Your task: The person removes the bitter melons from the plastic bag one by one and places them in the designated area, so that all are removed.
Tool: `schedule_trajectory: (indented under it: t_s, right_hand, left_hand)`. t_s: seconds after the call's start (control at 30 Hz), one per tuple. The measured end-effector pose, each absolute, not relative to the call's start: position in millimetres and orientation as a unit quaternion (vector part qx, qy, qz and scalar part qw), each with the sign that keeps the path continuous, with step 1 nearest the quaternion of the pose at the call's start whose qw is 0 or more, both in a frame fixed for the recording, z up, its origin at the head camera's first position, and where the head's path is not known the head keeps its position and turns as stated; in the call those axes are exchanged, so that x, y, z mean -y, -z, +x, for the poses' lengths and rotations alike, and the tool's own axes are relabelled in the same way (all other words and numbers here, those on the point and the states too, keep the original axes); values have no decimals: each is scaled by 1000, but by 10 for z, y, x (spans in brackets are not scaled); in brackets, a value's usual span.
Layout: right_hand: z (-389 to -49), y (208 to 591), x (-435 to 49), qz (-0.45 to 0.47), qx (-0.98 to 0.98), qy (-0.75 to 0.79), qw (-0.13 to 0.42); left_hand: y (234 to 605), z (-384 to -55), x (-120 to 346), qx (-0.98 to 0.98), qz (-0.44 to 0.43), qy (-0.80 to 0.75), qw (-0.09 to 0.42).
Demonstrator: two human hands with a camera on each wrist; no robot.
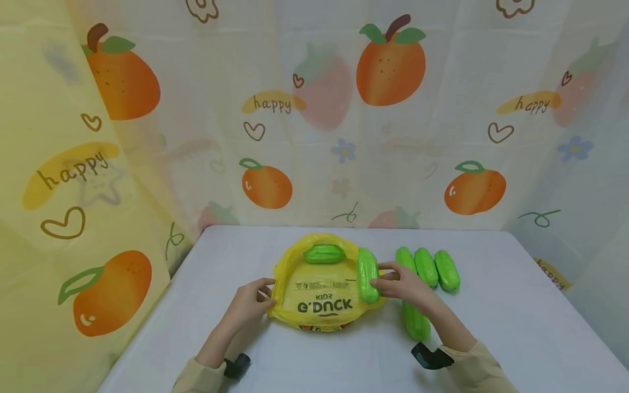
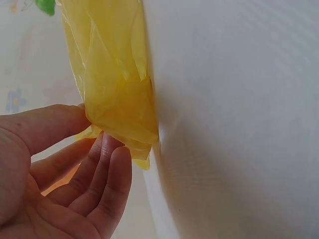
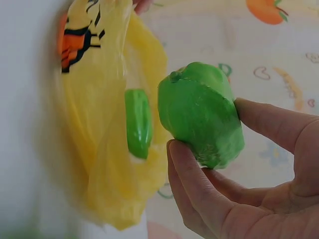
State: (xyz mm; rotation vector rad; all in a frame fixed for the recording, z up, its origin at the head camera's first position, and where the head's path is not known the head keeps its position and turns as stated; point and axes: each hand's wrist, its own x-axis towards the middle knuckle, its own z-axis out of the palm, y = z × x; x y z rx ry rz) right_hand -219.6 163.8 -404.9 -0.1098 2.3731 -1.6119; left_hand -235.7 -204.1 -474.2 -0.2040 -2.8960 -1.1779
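Observation:
A yellow plastic bag (image 1: pixel 281 273) with dark lettering lies on the table, its mouth spread wide. At its left edge my left hand (image 1: pixel 250 300) pinches the thin plastic; the left wrist view shows the bag's crumpled rim (image 2: pixel 119 107) between thumb and fingers (image 2: pixel 117 174). My right hand (image 1: pixel 405 284) holds a glossy green cucumber (image 1: pixel 367 275), apparently artificial, over the bag's right rim. In the right wrist view the thumb and fingertips grip that cucumber (image 3: pixel 202 114) from opposite sides. Another green cucumber (image 1: pixel 324 253) lies inside the bag near its far rim.
Several more green cucumbers lie right of the bag: some in a row, such as the rightmost cucumber (image 1: pixel 447 271), and one cucumber (image 1: pixel 416 323) nearer, beneath the right forearm. The white table (image 1: pixel 314 360) meets a fruit-printed curtain (image 1: pixel 314 164) at the back.

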Motion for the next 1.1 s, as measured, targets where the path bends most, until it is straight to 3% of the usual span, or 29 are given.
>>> schedule_trajectory:
  t_s: [1.1]
  right_hand:
    - [-1941,4020,-2386,-10,-862,492,124]
  left_hand:
    - [4739,-2357,2034,926,-61,372,-3]
